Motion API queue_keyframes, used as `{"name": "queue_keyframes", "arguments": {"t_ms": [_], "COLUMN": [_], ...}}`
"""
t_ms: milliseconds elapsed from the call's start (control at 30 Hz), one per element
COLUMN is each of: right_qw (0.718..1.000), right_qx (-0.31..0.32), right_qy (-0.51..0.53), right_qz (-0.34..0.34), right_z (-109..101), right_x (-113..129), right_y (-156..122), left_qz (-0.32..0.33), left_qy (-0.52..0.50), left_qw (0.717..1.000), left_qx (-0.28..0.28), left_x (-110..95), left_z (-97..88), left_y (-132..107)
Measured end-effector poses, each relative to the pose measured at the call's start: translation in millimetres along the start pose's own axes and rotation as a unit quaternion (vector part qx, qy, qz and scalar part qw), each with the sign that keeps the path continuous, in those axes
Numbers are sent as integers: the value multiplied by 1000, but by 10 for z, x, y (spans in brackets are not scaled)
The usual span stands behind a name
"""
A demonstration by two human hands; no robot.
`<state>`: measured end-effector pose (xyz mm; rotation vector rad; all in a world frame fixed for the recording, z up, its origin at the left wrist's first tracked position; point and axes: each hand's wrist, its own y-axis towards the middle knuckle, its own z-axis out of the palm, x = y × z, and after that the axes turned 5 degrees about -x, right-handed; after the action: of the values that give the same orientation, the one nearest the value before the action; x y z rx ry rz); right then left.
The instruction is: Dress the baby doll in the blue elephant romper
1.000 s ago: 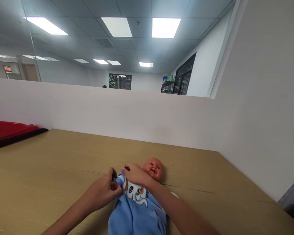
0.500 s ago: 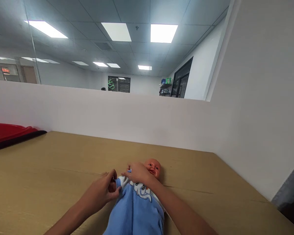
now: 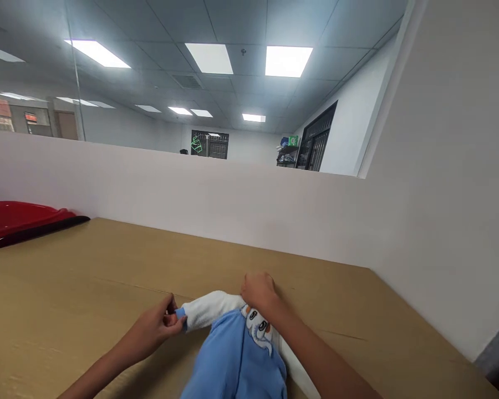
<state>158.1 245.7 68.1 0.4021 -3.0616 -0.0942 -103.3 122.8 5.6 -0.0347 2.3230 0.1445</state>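
Observation:
A doll lies on the tabletop in a blue romper (image 3: 228, 354) with white sleeves and an elephant face on the chest. My left hand (image 3: 160, 321) pinches the blue cuff of one sleeve (image 3: 210, 310), which is stretched out to the left. At the neck end, my right hand (image 3: 260, 291) is closed on the romper near its collar; its fingertips are hidden. The doll's head is covered by that hand. The other white sleeve (image 3: 297, 368) shows partly beneath my right forearm.
The brown tabletop (image 3: 108, 266) has a seam across it and meets a low white wall (image 3: 216, 199) with a window above. A red tub-like object (image 3: 20, 216) with a black edge stands at the far left. Another wall (image 3: 449, 183) rises on the right.
My left hand has moved left with the cuff, drawing the sleeve out long. My right hand has shifted right to the neck, and the doll's head has gone out of sight.

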Motion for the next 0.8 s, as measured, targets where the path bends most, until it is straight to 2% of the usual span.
{"name": "queue_keyframes", "arguments": {"t_ms": [167, 233, 333, 400, 467, 533, 567, 600, 633, 733, 800], "right_qw": [993, 981, 945, 907, 845, 776, 757, 760, 777, 867, 903], "right_qx": [18, 59, 137, 164, 170, 170, 172, 173, 169, 110, 58], "right_qy": [106, 164, 255, 338, 465, 579, 608, 609, 592, 479, 421], "right_qz": [-47, -84, -152, -189, -202, -185, -167, -147, -130, -81, -58], "right_z": [57, 96, 182, 265, 359, 438, 463, 476, 479, 456, 458], "right_x": [-176, -337, -639, -825, -962, -1041, -1063, -1077, -1085, -1105, -1128], "right_y": [-258, -374, -579, -734, -890, -1041, -1116, -1191, -1267, -1486, -1614], "left_qz": [-23, -22, -17, -17, -18, -17, -15, -14, -14, -14, -12], "left_qy": [-10, 5, 31, 42, 49, 61, 66, 72, 77, 91, 101], "left_qw": [1000, 1000, 999, 999, 999, 998, 998, 997, 997, 996, 995], "left_qx": [-9, -8, 1, 9, 13, 12, 12, 12, 12, 16, 23], "left_x": [161, 192, 254, 306, 352, 379, 384, 383, 379, 361, 358], "left_z": [17, 0, -9, 3, 24, 39, 43, 45, 44, 39, 44], "left_y": [66, 67, 64, 66, 74, 83, 86, 87, 86, 68, 50]}}
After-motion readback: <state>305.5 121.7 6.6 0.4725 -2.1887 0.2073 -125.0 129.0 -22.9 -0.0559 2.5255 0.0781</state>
